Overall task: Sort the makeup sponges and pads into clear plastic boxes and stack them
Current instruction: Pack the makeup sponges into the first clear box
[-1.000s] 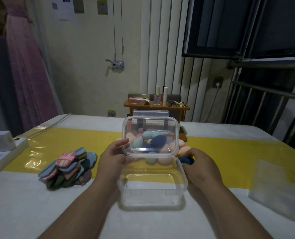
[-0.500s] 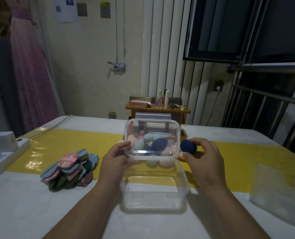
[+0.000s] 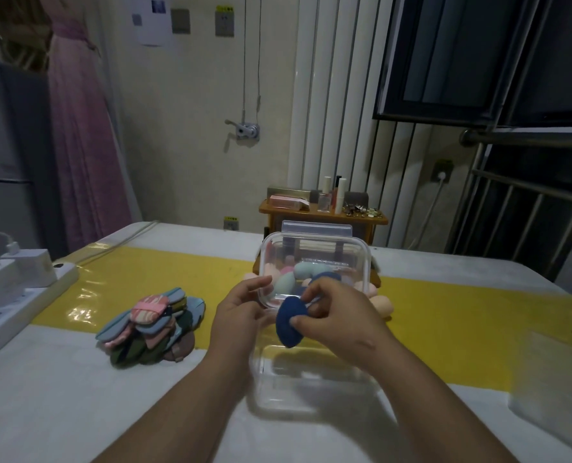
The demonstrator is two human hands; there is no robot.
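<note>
A clear plastic box (image 3: 314, 385) stands open on the table in front of me, with nothing inside it. Its clear lid (image 3: 341, 253) stands upright at the far side, and my left hand (image 3: 241, 312) holds the lid's left edge. My right hand (image 3: 341, 315) pinches a dark blue makeup sponge (image 3: 289, 324) just above the box's far rim. Several pastel sponges (image 3: 383, 304) lie behind the lid, seen partly through it. A heap of flat fabric pads (image 3: 152, 325) lies to the left.
A white power strip with chargers (image 3: 17, 289) sits at the table's left edge. Another clear plastic piece (image 3: 555, 399) lies at the right edge, blurred. A small wooden shelf with cosmetics (image 3: 324, 212) stands behind the table. A yellow strip (image 3: 478, 329) crosses the tabletop.
My right hand picked the dark blue sponge up from beside the box, lifted it, and carried it leftward over the box. My left hand stayed on the lid.
</note>
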